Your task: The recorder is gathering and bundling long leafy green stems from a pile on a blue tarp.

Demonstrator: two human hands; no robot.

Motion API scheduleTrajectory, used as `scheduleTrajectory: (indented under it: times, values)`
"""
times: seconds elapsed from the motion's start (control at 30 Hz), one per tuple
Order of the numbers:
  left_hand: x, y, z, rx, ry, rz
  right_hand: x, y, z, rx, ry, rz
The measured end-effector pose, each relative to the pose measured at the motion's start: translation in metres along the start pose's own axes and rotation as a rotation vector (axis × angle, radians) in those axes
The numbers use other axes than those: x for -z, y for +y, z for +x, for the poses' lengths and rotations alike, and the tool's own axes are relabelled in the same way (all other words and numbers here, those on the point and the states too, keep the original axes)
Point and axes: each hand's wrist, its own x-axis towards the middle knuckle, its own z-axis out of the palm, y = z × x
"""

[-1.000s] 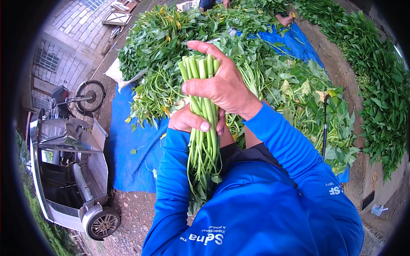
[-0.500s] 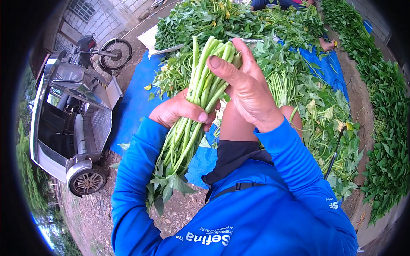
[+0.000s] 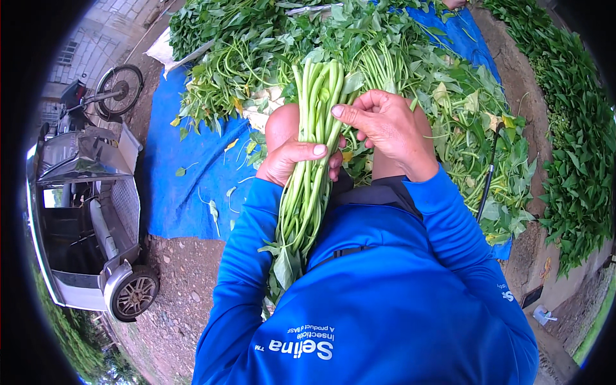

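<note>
A: What could go wrong, starting closest in?

B: The leafy end of the bundle of green stems (image 3: 310, 183) hangs between the left sleeve (image 3: 247, 237) and the blue shirt (image 3: 385, 308). Leaves could bruise or tear if they get squeezed there.

A: And further up?

B: I see no tie around it, so a slack grip could let the outer stems slide out. A hard tug on one side could snap a stem or leave the ends uneven.

A: How are the hands?

B: The left hand (image 3: 281, 164) wraps the bundle's middle, thumb across the front, holding it above the lap, cut ends pointing away. The right hand (image 3: 396, 131) is half curled, its thumb tip at the bundle's right edge; whether it pinches a stem, I can't tell.

A: Beyond the knees?

B: A blue tarp (image 3: 176, 199) with scattered leaves, then heaped greens (image 3: 282, 32). Stems dropped there could get mixed in. A parked three-wheeled vehicle (image 3: 122, 212) stands off left, well apart.
</note>
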Motion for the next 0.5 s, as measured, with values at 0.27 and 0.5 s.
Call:
scheduleTrajectory:
  times: [0.27, 0.5]
  values:
    - [0.017, -0.008, 0.004, 0.064, 0.049, 0.076, 0.002, -0.007, -0.009, -0.03, 0.0, 0.112]
    - [0.016, 0.0, 0.013, 0.148, 0.025, -0.082, -0.002, -0.008, 0.002, 0.277, -0.035, 0.336]
